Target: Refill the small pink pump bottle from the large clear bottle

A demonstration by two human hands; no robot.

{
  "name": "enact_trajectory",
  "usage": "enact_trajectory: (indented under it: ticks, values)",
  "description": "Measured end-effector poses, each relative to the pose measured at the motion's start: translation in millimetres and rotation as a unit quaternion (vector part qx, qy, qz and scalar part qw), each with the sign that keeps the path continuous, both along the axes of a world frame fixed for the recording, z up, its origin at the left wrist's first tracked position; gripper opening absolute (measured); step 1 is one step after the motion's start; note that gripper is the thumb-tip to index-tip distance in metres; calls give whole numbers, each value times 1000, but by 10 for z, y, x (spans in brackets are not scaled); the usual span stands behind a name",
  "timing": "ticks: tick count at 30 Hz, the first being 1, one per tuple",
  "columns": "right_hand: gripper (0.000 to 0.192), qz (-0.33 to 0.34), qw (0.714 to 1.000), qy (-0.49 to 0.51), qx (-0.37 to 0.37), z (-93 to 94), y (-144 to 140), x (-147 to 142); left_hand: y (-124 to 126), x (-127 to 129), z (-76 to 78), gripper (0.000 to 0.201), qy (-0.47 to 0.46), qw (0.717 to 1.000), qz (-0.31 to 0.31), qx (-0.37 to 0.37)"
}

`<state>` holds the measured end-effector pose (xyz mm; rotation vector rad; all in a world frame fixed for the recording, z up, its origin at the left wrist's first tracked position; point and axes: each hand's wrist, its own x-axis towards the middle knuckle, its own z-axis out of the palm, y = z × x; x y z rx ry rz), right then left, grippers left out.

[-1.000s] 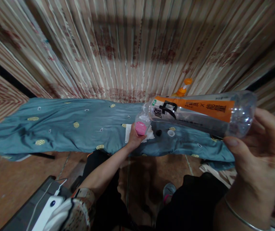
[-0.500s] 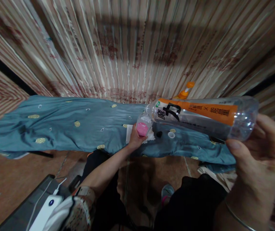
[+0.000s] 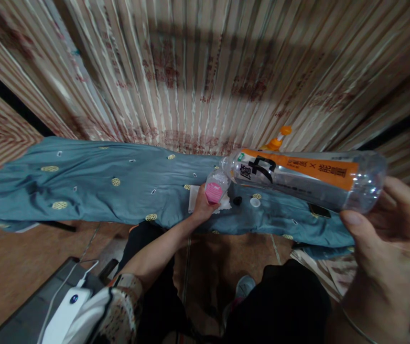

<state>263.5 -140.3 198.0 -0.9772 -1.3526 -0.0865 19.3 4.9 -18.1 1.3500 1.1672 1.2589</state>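
Observation:
My right hand (image 3: 394, 234) grips the base of a large clear plastic bottle (image 3: 298, 177) with an orange and black label. The bottle lies almost level, its neck pointing left and slightly lower. Its mouth meets the top of a small clear bottle (image 3: 216, 186) with a pink label; whether they touch is too blurred to tell. My left hand (image 3: 204, 205) is wrapped round that small bottle, over a white tissue (image 3: 192, 198) on the cloth. A black cap (image 3: 237, 200) and a small white cap (image 3: 255, 202) lie just right of it.
A blue-green patterned cloth (image 3: 90, 186) covers the narrow table. Behind the large bottle an orange pump top (image 3: 280, 138) sticks up. A dark phone-like object (image 3: 319, 210) lies at the right. Striped curtain (image 3: 190, 71) hangs behind. A white power bank (image 3: 67, 313) with a cable is at lower left.
The view has shifted slightly. Both hands keep their grips, and the large bottle stays nearly level with its mouth at the small one. More of the dark object at the right shows.

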Motion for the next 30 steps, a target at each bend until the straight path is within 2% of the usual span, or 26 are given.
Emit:
enact_trajectory:
  ticks: [13,20,30]
  values:
    - [70,-13,1000,26,5,-70,-62,-59,-8,-13,57,83,2,1000,-13,-10]
    - [71,-24,999,20,8,-90,-18,-64,-14,-32,65,83,12,1000,-1,-10]
    - [65,-41,999,16,23,-33,42,-68,-34,-81,88,84,34,999,-11,-3]
